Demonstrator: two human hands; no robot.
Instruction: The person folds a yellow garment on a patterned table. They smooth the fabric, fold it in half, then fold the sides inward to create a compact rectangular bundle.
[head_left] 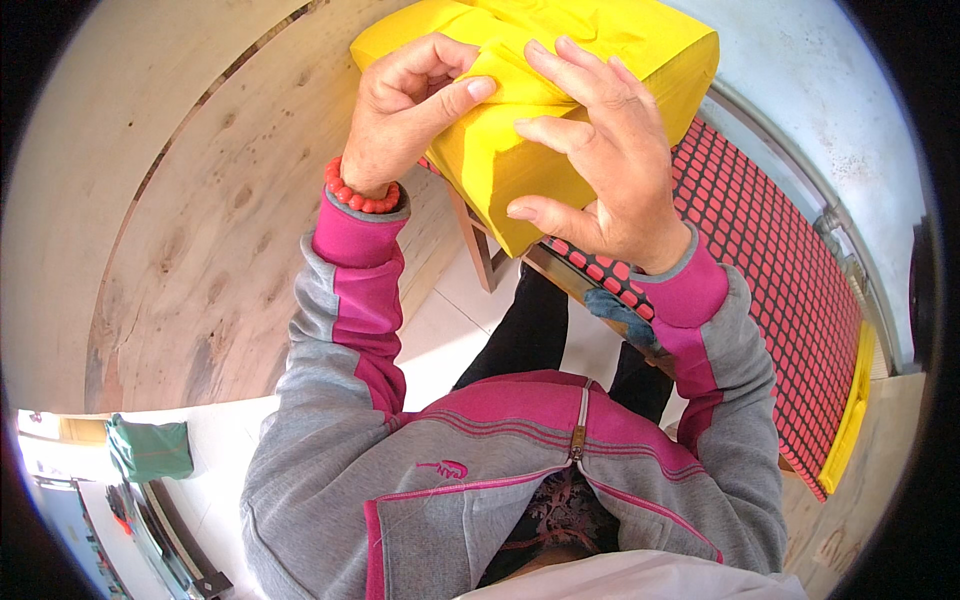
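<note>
A bright yellow cloth (520, 165), boxy like a bag with stiff creases, stands up in front of me at the top of the view. My left hand (405, 105), with a red bead bracelet at its wrist, pinches a gathered fold of it between thumb and fingers. Close to the same fold, my right hand (620, 165) has its fingers apart and holds nothing. Its fingertips are at or just over the cloth; whether they touch, I cannot tell.
To the left is a wide wooden board (200, 220). A red-and-black patterned mat (770, 290) lies to the right, with folded yellow material (850, 410) at its edge. A metal rail (800, 180) runs behind it. A green cloth-like item (150, 448) is at lower left.
</note>
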